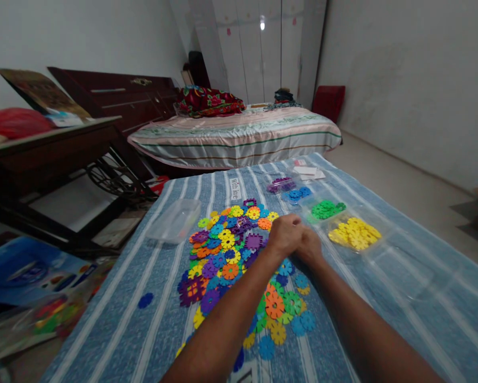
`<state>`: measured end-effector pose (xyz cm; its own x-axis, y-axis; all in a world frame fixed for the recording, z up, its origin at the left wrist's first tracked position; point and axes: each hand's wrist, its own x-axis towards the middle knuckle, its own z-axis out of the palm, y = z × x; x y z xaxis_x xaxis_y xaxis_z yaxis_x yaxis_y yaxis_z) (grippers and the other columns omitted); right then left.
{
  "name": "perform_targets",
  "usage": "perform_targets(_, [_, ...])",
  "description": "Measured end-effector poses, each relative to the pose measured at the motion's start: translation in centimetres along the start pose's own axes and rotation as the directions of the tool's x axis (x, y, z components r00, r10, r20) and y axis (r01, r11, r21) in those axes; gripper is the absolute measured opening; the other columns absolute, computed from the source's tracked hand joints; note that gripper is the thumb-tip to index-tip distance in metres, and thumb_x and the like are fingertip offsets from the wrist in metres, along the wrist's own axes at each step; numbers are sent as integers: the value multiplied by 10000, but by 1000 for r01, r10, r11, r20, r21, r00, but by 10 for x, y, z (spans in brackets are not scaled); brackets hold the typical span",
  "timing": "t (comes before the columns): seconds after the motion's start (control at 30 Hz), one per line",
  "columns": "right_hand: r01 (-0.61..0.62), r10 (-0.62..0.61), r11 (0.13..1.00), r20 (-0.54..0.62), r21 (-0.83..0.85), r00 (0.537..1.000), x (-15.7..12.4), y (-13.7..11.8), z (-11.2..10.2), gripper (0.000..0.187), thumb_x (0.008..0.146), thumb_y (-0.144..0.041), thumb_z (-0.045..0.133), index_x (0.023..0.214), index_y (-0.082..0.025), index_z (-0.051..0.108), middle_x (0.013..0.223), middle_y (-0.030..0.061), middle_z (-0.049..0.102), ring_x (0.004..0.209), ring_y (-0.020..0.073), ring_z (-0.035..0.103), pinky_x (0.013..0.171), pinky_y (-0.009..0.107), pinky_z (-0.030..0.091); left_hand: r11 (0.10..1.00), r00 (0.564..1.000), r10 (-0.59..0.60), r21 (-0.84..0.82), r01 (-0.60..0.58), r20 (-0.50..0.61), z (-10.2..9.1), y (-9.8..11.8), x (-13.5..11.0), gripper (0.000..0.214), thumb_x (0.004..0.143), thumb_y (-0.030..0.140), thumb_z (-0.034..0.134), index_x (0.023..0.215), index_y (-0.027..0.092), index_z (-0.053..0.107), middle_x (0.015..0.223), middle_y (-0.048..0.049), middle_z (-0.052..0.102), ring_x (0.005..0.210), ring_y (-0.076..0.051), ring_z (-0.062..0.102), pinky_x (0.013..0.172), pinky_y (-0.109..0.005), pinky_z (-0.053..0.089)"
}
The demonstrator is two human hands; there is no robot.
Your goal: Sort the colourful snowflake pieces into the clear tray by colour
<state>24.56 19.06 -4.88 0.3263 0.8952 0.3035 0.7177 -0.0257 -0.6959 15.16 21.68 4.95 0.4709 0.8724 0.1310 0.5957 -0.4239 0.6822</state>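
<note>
My left hand (284, 234) and my right hand (308, 246) meet above the right edge of a heap of colourful plastic snowflake discs (231, 271). Fingers on both hands are curled in, and whatever they hold, if anything, is hidden behind them. Orange, yellow, blue, green and purple notched discs make up the heap, with a few square purple pieces (254, 241) among them. To the right of my hands, a clear box holds yellow discs (355, 234). Beyond it lie green discs (327, 209), blue discs (297, 194) and purple discs (281, 184) in clear containers.
A clear plastic box (175, 221) lies left of the heap, near a lone dark blue disc (145, 300). Another clear container (402, 271) rests at the right. White cards (308, 172) lie at the far edge of the striped cloth (115, 330). A bed (239, 135) stands behind.
</note>
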Motion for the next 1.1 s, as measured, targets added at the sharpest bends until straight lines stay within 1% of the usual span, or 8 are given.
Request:
perform_targets(0.07, [-2, 2, 1000, -3, 15, 1000, 0, -4, -2, 267, 860, -328, 538, 750, -193, 740, 782, 51, 705, 768, 194, 614, 668, 280, 371, 977, 999, -14, 212, 22, -40, -12, -22, 0, 226, 855, 177, 509, 846, 174, 735, 883, -63, 731, 886, -199, 666, 880, -315, 519])
perform_targets(0.17, [-4, 5, 999, -17, 39, 1000, 0, -7, -3, 277, 848, -318, 522, 725, -196, 739, 782, 36, 698, 785, 187, 609, 702, 283, 383, 910, 999, -15, 414, 30, -40, -26, -47, 1, 309, 875, 132, 493, 1079, 157, 723, 1100, -105, 736, 1059, -220, 663, 1002, -336, 495])
perform_targets(0.27, [-2, 3, 999, -20, 46, 1000, 0, -7, -3, 278, 838, -314, 518, 720, -200, 742, 779, 33, 696, 794, 188, 608, 708, 286, 385, 859, 1000, -12, 512, 4, 12, -31, -63, 3, 411, 860, 78, 498, 1222, 160, 673, 1256, -112, 700, 1200, -229, 620, 1092, -352, 454])
perform_targets(0.4, [-1, 3, 998, -27, 56, 1000, 0, -6, -3, 271, 832, -315, 525, 713, -205, 742, 775, 29, 693, 785, 185, 607, 706, 285, 383, 815, 995, -47, 580, -14, 91, -30, -74, 2, 437, 866, 89, 518, 1278, 180, 634, 1362, -110, 650, 1291, -241, 569, 1113, -373, 441])
perform_targets(0.47, [-3, 5, 998, -28, 62, 1000, 0, -6, -2, 267, 829, -315, 527, 705, -207, 738, 767, 27, 690, 772, 181, 603, 701, 283, 381, 800, 993, -58, 600, -15, 102, -30, -78, 0, 399, 896, 118, 502, 1267, 179, 633, 1352, -115, 655, 1284, -246, 574, 1108, -386, 438])
perform_targets(0.57, [-5, 7, 998, -32, 63, 999, 0, -6, -2, 266, 826, -316, 526, 702, -211, 736, 764, 25, 689, 770, 180, 598, 695, 281, 375, 787, 993, -52, 616, -24, 105, -29, -80, -1, 329, 924, 135, 472, 1189, 179, 662, 1262, -116, 698, 1229, -250, 610, 1073, -391, 454])
perform_targets(0.8, [1, 2, 998, -37, 62, 999, 0, -6, -3, 269, 821, -316, 523, 709, -210, 743, 775, 34, 691, 785, 188, 602, 704, 286, 378, 787, 995, -30, 616, -32, 90, -31, -84, -3, 241, 922, 151, 477, 1007, 188, 699, 1088, -101, 734, 1087, -236, 660, 972, -353, 487])
perform_targets(1.1, [-1, 2, 999, -19, 49, 1000, 0, -7, -5, 285, 826, -329, 510, 711, -200, 736, 763, 32, 684, 777, 187, 597, 695, 286, 370, 819, 997, -43, 574, -5, 69, -35, -90, -9, 223, 926, 192, 490, 954, 198, 711, 1017, -86, 741, 1026, -230, 673, 920, -338, 491])
